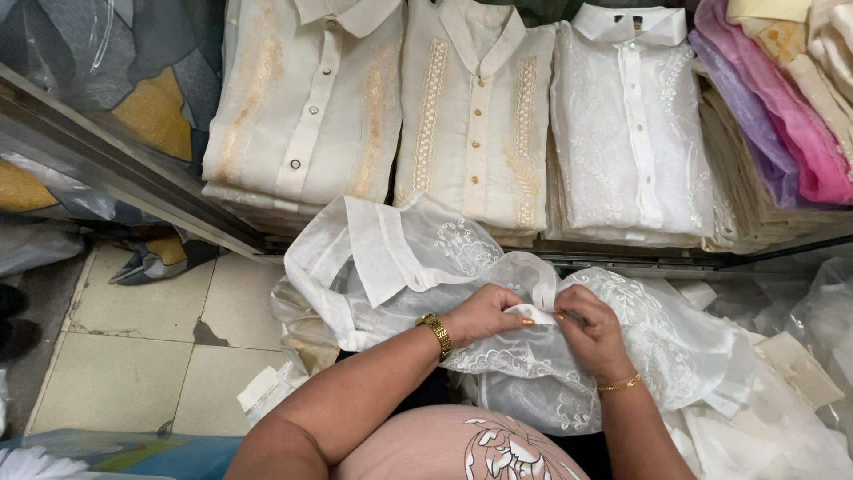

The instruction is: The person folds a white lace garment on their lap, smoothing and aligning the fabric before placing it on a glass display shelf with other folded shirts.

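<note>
Hands, left [484,313] and right [588,327], together, apparently pinching sheer white shirt [426,258] placket.

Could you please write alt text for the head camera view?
Both hands, left hand and right hand, pinch the placket of a sheer white embroidered shirt on the lap. Behind it, folded cream shirts sit stacked on a shelf.

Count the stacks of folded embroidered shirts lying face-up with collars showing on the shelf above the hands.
3: cream stack at left, cream stack in the middle, white stack to its right. Further folded fabric piles at far right show no collars; more shirts may be hidden there.
</note>
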